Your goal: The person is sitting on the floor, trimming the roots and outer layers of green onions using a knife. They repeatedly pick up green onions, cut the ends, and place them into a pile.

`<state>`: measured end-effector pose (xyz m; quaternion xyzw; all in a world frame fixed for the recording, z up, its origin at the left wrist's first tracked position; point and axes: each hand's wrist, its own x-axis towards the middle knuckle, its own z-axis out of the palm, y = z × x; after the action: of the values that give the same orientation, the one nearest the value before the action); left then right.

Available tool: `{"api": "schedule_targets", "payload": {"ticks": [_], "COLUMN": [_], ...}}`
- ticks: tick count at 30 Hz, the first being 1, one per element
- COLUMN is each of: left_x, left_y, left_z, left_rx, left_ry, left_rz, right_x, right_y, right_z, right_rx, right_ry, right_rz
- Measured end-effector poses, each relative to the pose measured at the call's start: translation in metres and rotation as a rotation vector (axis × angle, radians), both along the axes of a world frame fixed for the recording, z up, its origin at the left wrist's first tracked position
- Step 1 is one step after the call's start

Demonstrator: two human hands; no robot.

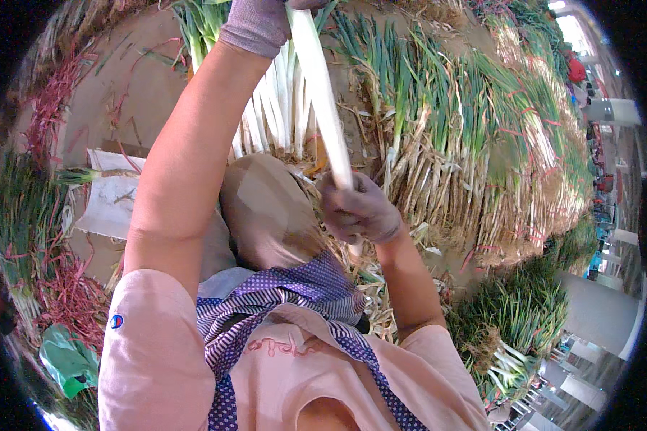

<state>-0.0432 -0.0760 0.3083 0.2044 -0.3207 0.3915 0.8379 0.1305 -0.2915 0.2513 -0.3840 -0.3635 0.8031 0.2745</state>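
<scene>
A thick white stalk of a large green onion (pixel 319 91) slants down in front of me, held between both gloved hands. My left hand (pixel 256 24), in a greyish-purple knit glove, is at the top edge of the view around the stalk's upper part; its fingers are partly cut off. Lower down, my right hand (pixel 362 209), gloved the same way, closes around the stalk near its bottom end. Behind the stalk, several clean white green onions (pixel 269 116) lie side by side beyond my knee (pixel 272 210), with their green tops partly behind my left hand.
Unpeeled green onions (pixel 442 161) with dry outer skins and roots lie in a wide row at right. Pink ties (pixel 70 301) heap at left near a green plastic bag (pixel 69 358). A white sheet (pixel 110 202) lies left of my arm. More onions (pixel 509 307) stand at lower right.
</scene>
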Motion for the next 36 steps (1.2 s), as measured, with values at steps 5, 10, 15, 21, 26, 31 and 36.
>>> {"api": "schedule_targets", "payload": {"ticks": [5,10,15,21,26,31,36], "left_x": [0.01,0.008,0.001,0.002,-0.029,-0.015,-0.021], "left_y": [-0.006,-0.004,0.001,0.001,0.008,0.026,0.005], "left_z": [-0.015,-0.033,-0.034,-0.026,-0.026,-0.031,-0.024], "left_rx": [-0.489,-0.317,-0.217,-0.185,-0.213,-0.207,-0.303], "left_ry": [1.259,0.791,0.579,0.473,0.308,0.459,0.718], "left_rz": [0.924,0.675,0.564,0.511,0.407,0.455,0.861], "right_x": [-0.008,-0.009,-0.001,-0.007,0.015,0.127,0.09], "right_y": [0.011,0.001,0.007,0.007,-0.013,-0.127,-0.09], "right_z": [-0.026,-0.029,-0.018,-0.024,-0.041,-0.123,-0.059], "right_rx": [0.96,0.522,0.18,0.069,0.204,0.266,0.665], "right_ry": [-1.157,-0.494,-0.329,-0.289,-0.152,-0.889,-1.722], "right_rz": [-0.295,-0.249,-0.275,-0.573,-0.502,0.216,0.239]}}
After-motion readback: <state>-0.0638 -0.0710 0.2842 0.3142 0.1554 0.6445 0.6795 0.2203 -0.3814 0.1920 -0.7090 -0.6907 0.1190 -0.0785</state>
